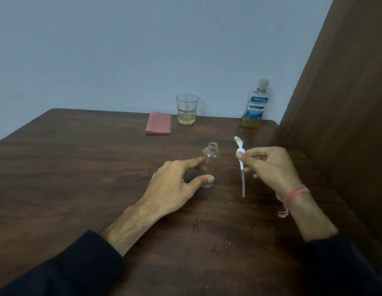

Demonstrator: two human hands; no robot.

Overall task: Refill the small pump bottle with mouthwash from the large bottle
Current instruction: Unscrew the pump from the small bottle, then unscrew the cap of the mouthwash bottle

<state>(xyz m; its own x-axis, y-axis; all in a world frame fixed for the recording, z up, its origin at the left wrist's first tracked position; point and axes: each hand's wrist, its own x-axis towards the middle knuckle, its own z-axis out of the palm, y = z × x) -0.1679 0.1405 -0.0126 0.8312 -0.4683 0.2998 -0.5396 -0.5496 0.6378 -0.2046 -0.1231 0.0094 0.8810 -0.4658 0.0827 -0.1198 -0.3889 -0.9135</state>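
Note:
The small clear bottle stands upright in the middle of the wooden table, its neck uncovered and nothing visible inside. My left hand grips its lower body between thumb and fingers. My right hand holds the white pump head just right of the bottle, above the table, with its dip tube hanging down. The large mouthwash bottle stands capped at the back right, with a little yellowish liquid at its bottom.
A drinking glass with some yellowish liquid stands at the back edge, a folded pink cloth left of it. Water drops lie on the table near me. A brown panel rises along the table's right side.

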